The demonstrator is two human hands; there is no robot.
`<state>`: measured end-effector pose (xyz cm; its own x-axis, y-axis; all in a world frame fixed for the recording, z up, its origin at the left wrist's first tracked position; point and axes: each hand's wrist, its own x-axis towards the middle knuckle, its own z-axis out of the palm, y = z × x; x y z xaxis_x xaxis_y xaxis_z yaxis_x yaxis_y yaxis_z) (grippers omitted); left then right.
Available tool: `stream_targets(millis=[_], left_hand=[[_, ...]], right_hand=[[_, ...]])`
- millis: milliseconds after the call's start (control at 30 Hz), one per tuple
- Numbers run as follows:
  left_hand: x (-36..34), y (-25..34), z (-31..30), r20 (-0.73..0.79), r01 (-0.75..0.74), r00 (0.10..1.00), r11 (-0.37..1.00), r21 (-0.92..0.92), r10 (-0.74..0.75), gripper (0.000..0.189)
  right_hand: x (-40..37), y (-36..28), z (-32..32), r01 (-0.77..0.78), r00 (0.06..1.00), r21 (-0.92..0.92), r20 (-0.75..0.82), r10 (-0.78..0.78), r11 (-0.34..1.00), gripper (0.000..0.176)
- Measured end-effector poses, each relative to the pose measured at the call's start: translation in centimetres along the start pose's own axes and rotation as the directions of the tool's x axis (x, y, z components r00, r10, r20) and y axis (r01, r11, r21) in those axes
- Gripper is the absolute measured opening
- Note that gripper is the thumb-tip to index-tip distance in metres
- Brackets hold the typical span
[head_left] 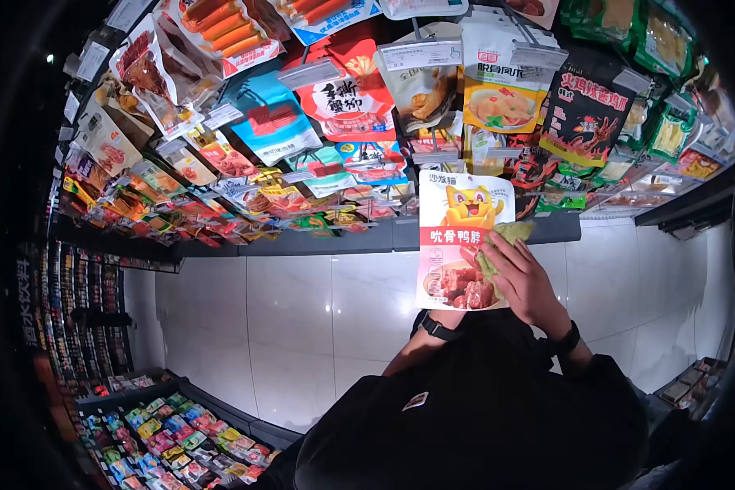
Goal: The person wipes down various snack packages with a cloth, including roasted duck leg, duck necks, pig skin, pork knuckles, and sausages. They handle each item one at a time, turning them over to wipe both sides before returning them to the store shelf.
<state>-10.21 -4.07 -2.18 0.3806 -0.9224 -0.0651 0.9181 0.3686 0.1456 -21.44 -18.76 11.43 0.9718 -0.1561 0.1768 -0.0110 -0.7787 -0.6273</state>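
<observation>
A white and pink snack bag (pixel 442 273) with a yellow cartoon cat and pictured meat pieces is held up in front of the shelf. My left hand (pixel 456 317) comes up from below and supports the bag from behind; its fingers are hidden and only the part near the wrist shows. My right hand (pixel 527 287) grips a green cloth (pixel 508 234), pressing it against the bag's right side. Fingers of this hand lie together over the cloth. Each wrist wears a dark band.
Hanging snack bags fill the shelf ahead, among them a red bag (pixel 347 94), a blue bag (pixel 274 122) and a black bag (pixel 585 106). Price tags (pixel 420 55) jut forward on hooks. Tiled floor (pixel 290 298) lies below. A bin of small packets (pixel 180 437) stands lower left.
</observation>
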Motion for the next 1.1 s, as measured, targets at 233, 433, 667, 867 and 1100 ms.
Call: stream_targets(millis=[233,433,667,867,1100], left_hand=[[0.8,-1.1,0.4,-0.007,0.019,1.0,0.999,0.037,-0.019,0.067],[1.0,-1.6,0.4,-0.017,0.024,1.0,0.999,0.027,-0.024,0.067],[0.9,-1.3,0.3,-0.021,0.006,1.0,1.0,0.012,-0.006,0.067],[0.7,-1.0,0.0,-0.033,0.007,0.999,1.0,0.021,-0.006,0.067],[1.4,-1.3,0.9,-0.053,0.044,0.998,0.995,0.085,-0.04,0.067]], right_hand=[[1.5,0.5,0.3,0.039,0.999,0.211,-0.03,-0.033,0.977,0.048],[3.0,2.6,-0.2,-0.05,0.992,0.228,-0.099,0.074,0.972,0.046],[1.5,0.5,0.5,-0.097,0.991,0.133,-0.083,0.109,0.986,0.046],[1.7,-0.3,-0.6,-0.166,0.983,0.264,-0.033,0.181,0.95,0.046],[3.1,1.3,0.1,-0.022,0.994,0.107,-0.106,0.034,0.994,0.046]])
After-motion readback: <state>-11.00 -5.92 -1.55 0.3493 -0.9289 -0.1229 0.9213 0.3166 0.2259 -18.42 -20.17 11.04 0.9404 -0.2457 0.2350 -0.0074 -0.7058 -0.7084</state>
